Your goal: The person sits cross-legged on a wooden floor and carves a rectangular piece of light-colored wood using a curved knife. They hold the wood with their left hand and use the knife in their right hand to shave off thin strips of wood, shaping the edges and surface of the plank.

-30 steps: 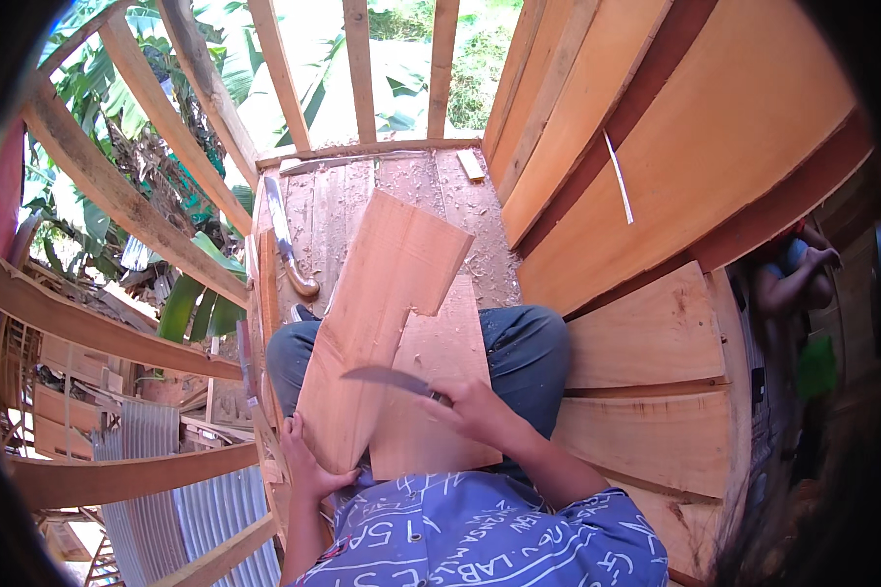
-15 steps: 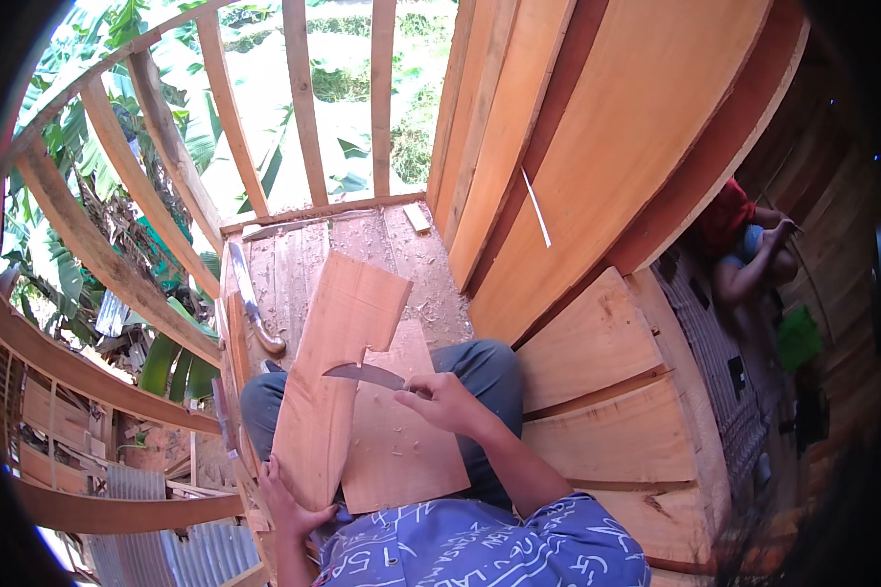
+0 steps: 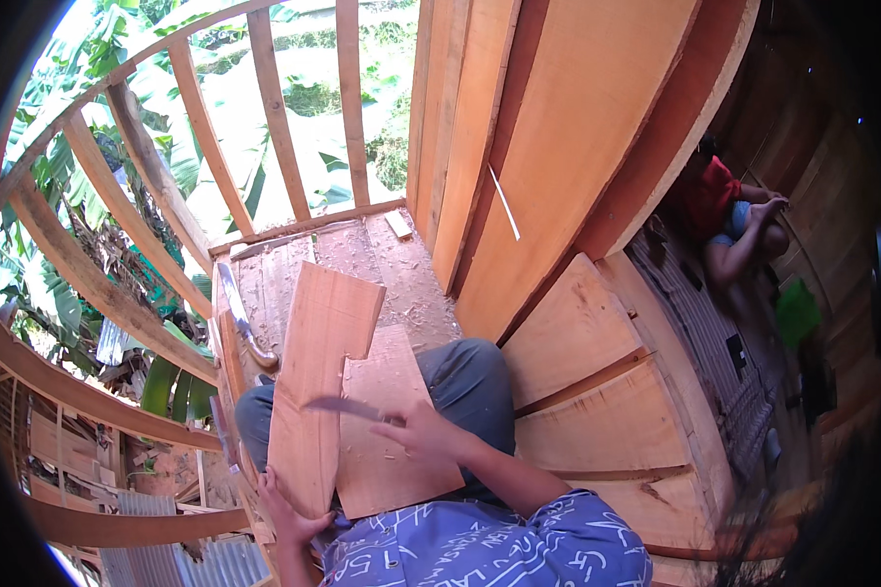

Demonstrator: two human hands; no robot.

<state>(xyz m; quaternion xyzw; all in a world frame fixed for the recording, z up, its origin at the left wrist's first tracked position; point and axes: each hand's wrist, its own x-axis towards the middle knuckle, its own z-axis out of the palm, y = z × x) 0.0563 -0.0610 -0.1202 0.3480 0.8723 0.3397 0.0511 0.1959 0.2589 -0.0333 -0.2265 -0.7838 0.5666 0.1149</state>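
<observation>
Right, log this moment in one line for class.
Left hand: holding near end of notched wooden board; Right hand: holding curved-blade knife over boards; Second board: partly beneath; Long-bladed tool: left of both boards

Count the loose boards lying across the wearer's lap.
2. The notched board is on the left, its near end at the left hand; the second board is to its right, partly beneath it. Others could be hidden underneath.

Head-worn fisheye, facing down (close in)
</observation>
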